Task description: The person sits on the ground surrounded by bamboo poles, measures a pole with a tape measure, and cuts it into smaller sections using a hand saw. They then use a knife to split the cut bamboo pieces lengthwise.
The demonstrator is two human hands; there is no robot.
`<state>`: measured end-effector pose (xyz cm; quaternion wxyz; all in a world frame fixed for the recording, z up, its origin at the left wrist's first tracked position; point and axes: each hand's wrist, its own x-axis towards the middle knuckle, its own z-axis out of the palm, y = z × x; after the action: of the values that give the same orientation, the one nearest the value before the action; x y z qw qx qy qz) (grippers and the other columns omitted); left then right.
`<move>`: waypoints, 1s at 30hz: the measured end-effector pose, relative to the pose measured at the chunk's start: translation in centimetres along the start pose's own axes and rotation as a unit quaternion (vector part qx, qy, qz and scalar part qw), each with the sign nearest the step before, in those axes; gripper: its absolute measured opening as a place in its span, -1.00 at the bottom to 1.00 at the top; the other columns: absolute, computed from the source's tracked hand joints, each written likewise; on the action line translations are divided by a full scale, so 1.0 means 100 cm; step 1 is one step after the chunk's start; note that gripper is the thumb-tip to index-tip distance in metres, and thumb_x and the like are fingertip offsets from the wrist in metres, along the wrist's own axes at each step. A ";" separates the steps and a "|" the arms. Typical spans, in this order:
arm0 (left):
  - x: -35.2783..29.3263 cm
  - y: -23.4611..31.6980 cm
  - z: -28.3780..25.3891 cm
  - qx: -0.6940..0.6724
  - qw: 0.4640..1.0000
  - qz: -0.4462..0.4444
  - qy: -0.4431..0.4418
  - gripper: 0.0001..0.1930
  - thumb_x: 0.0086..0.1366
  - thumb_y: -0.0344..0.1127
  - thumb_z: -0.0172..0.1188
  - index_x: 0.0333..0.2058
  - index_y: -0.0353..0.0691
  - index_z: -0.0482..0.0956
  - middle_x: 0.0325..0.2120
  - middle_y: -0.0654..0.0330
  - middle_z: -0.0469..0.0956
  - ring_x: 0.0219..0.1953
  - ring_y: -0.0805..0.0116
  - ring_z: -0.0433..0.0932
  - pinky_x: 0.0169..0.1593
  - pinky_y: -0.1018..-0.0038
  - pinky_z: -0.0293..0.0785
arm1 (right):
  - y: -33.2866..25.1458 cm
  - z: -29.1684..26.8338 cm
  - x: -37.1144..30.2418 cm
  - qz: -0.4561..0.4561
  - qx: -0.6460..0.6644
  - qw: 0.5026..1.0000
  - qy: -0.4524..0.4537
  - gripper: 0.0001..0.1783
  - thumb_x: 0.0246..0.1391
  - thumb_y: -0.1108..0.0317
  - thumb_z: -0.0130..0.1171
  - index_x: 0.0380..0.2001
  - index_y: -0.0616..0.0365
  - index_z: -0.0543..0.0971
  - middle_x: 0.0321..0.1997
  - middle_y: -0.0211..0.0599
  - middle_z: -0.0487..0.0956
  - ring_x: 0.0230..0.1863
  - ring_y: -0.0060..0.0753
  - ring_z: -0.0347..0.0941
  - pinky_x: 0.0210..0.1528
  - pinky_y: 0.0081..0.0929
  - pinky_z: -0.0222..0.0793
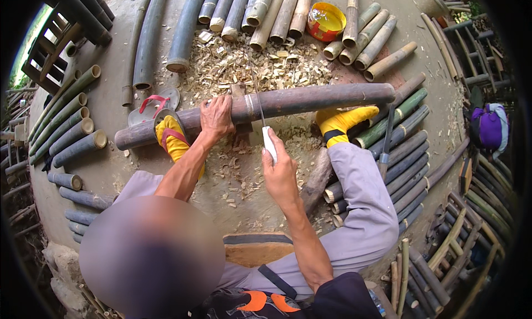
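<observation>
A thick, dark bamboo pole [310, 99] lies crosswise in front of me, tilted slightly up toward the right. My left hand [216, 118] presses down on it left of the middle, fingers curled over its top. In my right hand [281, 175] is a handsaw, gripped by its white handle [269, 144]. Its thin blade [258, 94] crosses the pole just right of a pale node ring. How deep the blade sits is too fine to make out. Beneath the pole, a wooden support [238, 90] shows partly. My yellow-socked feet are beside the pole, the right one [343, 119] near its right end.
Wood chips [255, 64] cover the ground beyond the pole. Cut bamboo lengths lie at the far side, left [80, 144] and right [407, 158]. A long-bladed tool [387, 136] rests on the right stack. A yellow-and-red bucket [326, 22] stands far off; a loose sandal [155, 105] lies near the left foot.
</observation>
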<state>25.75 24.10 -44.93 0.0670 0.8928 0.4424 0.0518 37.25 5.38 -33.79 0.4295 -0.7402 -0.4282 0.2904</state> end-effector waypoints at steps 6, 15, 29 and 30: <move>-0.009 -0.005 0.012 0.021 0.999 -0.003 0.027 -0.24 -0.36 -0.28 0.47 -0.05 -0.10 0.39 -0.15 0.25 0.50 0.01 0.32 0.47 0.11 0.14 0.24 | -0.027 -0.046 -0.128 0.168 0.008 0.984 -0.065 -0.47 0.15 0.48 0.04 0.23 0.24 0.32 -0.06 0.25 0.54 -0.14 0.04 0.59 -0.19 -0.27 0.48; -0.005 0.002 0.014 0.015 0.998 0.005 0.063 -0.23 -0.44 -0.25 0.48 -0.09 -0.08 0.40 -0.15 0.28 0.49 -0.02 0.33 0.47 0.10 0.19 0.23 | 0.008 0.009 -0.007 -0.003 0.024 0.999 0.041 -0.52 0.19 0.46 0.02 0.19 0.23 0.36 -0.30 0.17 0.57 -0.48 -0.09 0.56 -0.44 -0.26 0.40; -0.003 0.006 0.016 0.001 0.998 -0.003 0.062 -0.26 -0.39 -0.26 0.45 -0.07 -0.07 0.41 -0.14 0.29 0.49 -0.02 0.33 0.47 0.11 0.21 0.23 | 0.016 0.002 -0.025 0.032 0.014 0.999 0.025 -0.53 0.20 0.45 0.01 0.20 0.19 0.37 -0.30 0.09 0.58 -0.48 -0.23 0.56 -0.43 -0.35 0.40; -0.004 0.006 0.011 -0.011 0.999 -0.011 0.045 -0.25 -0.38 -0.26 0.45 -0.06 -0.08 0.40 -0.15 0.29 0.49 -0.02 0.32 0.47 0.11 0.20 0.23 | 0.024 0.010 -0.010 -0.016 0.021 0.998 0.049 -0.53 0.20 0.45 0.01 0.19 0.20 0.37 -0.30 0.06 0.59 -0.46 -0.24 0.56 -0.42 -0.36 0.41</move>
<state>26.21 23.34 -45.96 0.0570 0.8840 0.4540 0.0960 36.90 4.21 -36.35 0.4702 -0.7371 -0.4123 0.2561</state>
